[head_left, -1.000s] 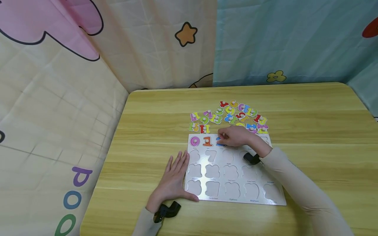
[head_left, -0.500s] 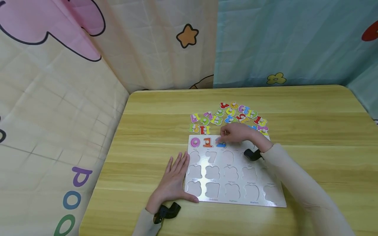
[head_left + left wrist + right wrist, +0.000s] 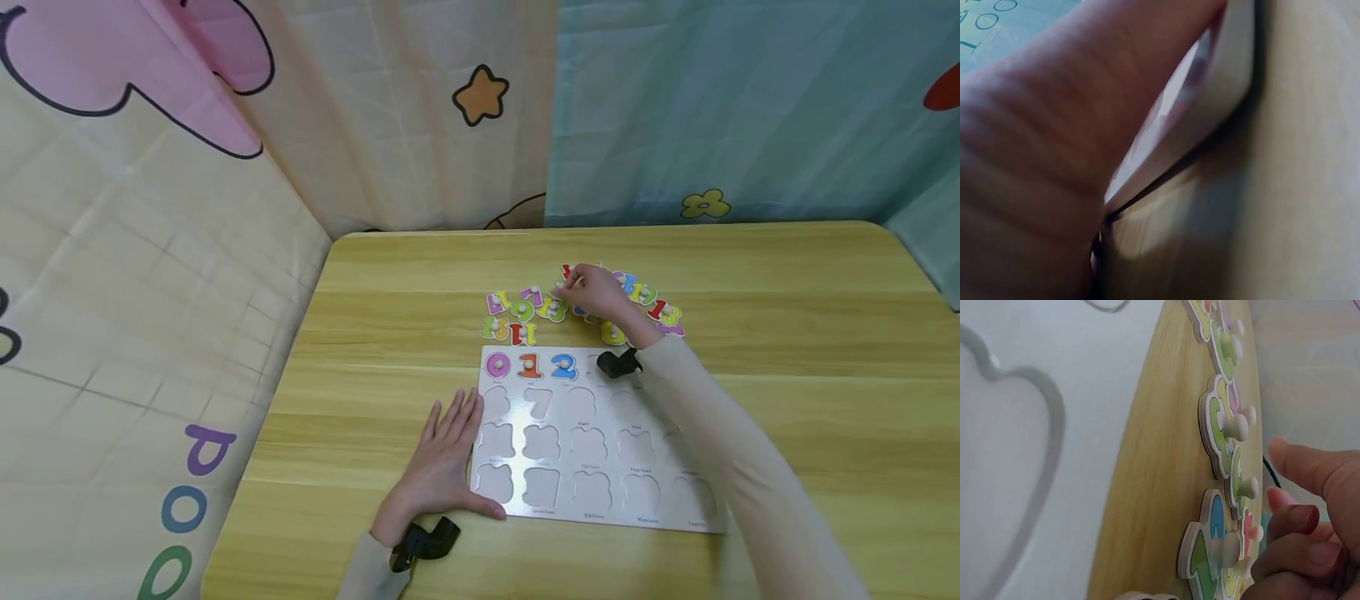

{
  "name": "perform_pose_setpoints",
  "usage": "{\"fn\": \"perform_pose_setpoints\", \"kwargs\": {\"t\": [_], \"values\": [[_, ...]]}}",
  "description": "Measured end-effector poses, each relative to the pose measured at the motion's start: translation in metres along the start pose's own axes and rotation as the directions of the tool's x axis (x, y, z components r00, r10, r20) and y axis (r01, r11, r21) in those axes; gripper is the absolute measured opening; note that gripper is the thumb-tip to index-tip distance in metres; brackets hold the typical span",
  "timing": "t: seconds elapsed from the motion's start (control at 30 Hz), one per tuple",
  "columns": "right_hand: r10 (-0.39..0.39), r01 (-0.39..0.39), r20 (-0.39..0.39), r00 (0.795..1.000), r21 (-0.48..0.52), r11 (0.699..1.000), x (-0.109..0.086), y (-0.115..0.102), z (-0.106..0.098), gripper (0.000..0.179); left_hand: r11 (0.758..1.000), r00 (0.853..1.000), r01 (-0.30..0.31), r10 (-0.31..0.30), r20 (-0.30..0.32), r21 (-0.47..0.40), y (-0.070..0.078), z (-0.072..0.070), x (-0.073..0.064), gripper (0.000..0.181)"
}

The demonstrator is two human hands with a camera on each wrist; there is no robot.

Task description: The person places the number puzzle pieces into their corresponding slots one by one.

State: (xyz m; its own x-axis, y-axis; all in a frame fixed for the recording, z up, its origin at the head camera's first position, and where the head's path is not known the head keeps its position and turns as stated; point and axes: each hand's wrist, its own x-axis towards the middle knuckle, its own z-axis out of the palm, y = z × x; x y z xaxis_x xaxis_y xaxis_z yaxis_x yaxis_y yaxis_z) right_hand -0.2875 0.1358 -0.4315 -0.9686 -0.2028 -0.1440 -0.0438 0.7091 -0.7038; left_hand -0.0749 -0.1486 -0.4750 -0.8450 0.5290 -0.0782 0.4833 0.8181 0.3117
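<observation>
A white number board (image 3: 551, 425) lies on the table, with a purple 0 (image 3: 497, 365), an orange 1 (image 3: 528, 366) and a blue 2 (image 3: 563, 367) set in its top row. My left hand (image 3: 442, 467) rests along the board's left edge, fingers straight. In the left wrist view, the hand (image 3: 1054, 125) is blurred beside the board's edge (image 3: 1210, 100). My right hand (image 3: 597, 293) is over the loose number pieces behind the board. In the right wrist view, its thumb (image 3: 1304, 465) stands apart from the bent fingers, near a green piece's knob (image 3: 1248, 488), holding nothing visible.
Knobbed number pieces spread behind the board, among them a red-and-yellow 11 (image 3: 522, 334) and a green 9 (image 3: 521, 310); the right hand covers some. A patterned curtain (image 3: 420, 150) hangs behind the table (image 3: 360, 333).
My right hand has let go of the blue 2, leaving it in its recess, and has moved away from me to the loose pieces. The left hand has stayed put.
</observation>
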Motion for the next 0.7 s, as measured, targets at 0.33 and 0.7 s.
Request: {"fn": "perform_pose_setpoints", "kwargs": {"t": [0.33,0.7], "values": [[0.14,-0.146,-0.061,0.988,-0.109,0.983,0.011,-0.004,0.001,0.036,1.0,1.0,-0.01,0.01,-0.008,0.008,0.003,-0.002,-0.001,0.146],[0.148,-0.162,-0.082,0.986,-0.193,0.968,0.014,-0.005,0.006,0.033,1.0,1.0,-0.013,0.013,-0.016,0.013,0.002,-0.001,-0.001,0.146]]}}
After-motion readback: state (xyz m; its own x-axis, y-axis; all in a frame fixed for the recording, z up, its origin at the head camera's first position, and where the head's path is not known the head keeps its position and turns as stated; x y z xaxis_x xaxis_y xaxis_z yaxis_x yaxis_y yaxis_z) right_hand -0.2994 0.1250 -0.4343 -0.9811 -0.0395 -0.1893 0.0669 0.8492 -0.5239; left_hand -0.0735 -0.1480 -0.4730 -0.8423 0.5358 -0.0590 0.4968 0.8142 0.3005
